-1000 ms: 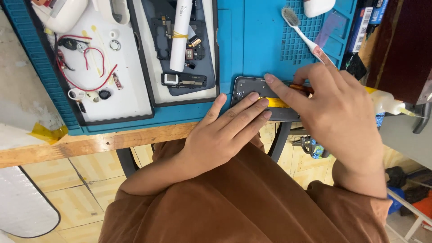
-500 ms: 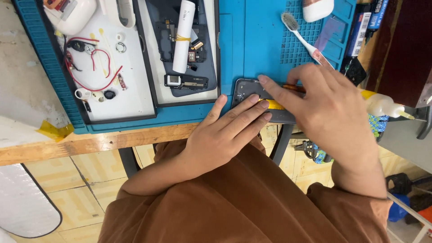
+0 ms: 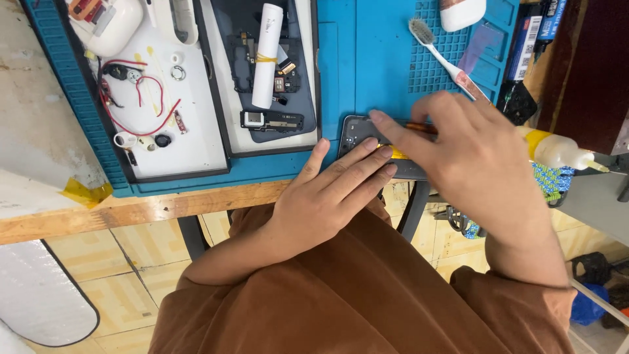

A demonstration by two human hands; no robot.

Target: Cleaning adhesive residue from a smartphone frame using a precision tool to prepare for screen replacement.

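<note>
The left hand lies flat, fingers released and spread, pressing a dark phone frame at the near edge of the blue mat on the worktop; the right hand has its fingers clenched around a yellow-and-orange screwdriver over the frame; a toothbrush lies just beyond, and a rolled white sheet rests in a tray to the left.

Both hands on a dark phone, blue mat beneath.
</note>
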